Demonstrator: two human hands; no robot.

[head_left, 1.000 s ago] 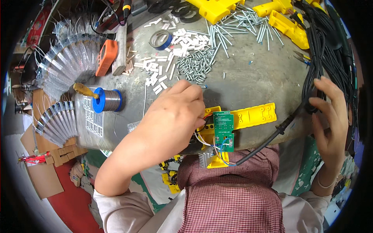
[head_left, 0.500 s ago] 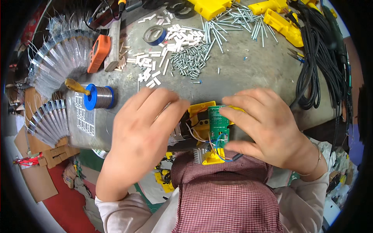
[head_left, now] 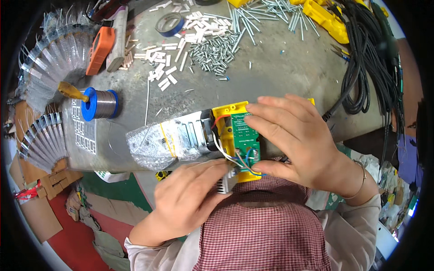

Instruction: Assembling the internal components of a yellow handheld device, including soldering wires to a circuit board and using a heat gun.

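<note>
A green circuit board (head_left: pixel 244 135) lies over a yellow plastic housing (head_left: pixel 229 109) at the bench's near edge. My right hand (head_left: pixel 300 142) grips the board and housing from the right, thumb low and fingers along the top. My left hand (head_left: pixel 190 192) is closed at the near end, its fingertips on a silver finned heat sink (head_left: pixel 227 183). Red, white and blue wires (head_left: pixel 226 151) run between the board and a part with a black end and metal plates, wrapped in bubble wrap (head_left: pixel 151 144), lying to the left. Part of the housing is hidden under my right hand.
A blue solder spool (head_left: pixel 100 105) stands at left near an orange tool (head_left: pixel 100 50). Beyond lie a roll of tape (head_left: pixel 170 24), white sleeves (head_left: pixel 158 67), screws (head_left: pixel 212 54) and long bolts (head_left: pixel 244 22). Black cables (head_left: pixel 361 81) and cutters (head_left: pixel 340 52) are at right.
My left hand has moved down and toward me, from above the wrapped part to the heat sink, uncovering that part. My right hand stays at the board. The view has shifted slightly.
</note>
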